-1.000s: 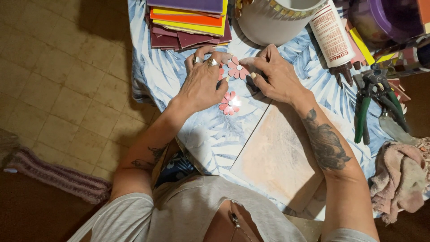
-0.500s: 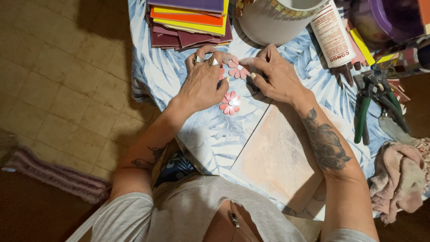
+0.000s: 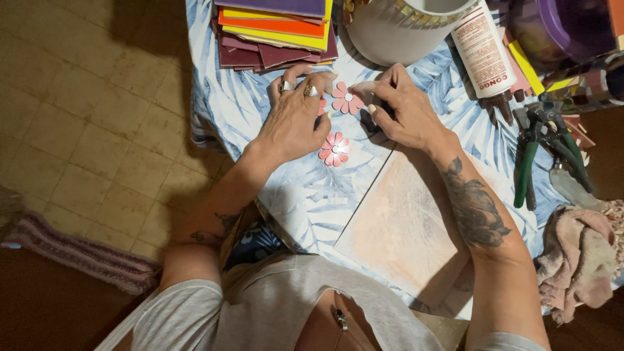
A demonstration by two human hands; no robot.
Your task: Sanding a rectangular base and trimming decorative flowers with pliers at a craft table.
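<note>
A pink mosaic flower (image 3: 346, 99) is being assembled on the desk (image 3: 305, 195), between both hands. The left hand (image 3: 294, 120) rests flat, fingers released, beside it. The right hand (image 3: 402, 110) pinches a small piece at its edge. Precise seating appears required next. A second flower (image 3: 335, 149) lies finished nearby.

1 head view, looking straight down, close above table (image 3: 214, 104)

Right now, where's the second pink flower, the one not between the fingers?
In the head view the lower pink flower lies on the leaf-print cloth, just below the left hand and left of the pale board.
</note>
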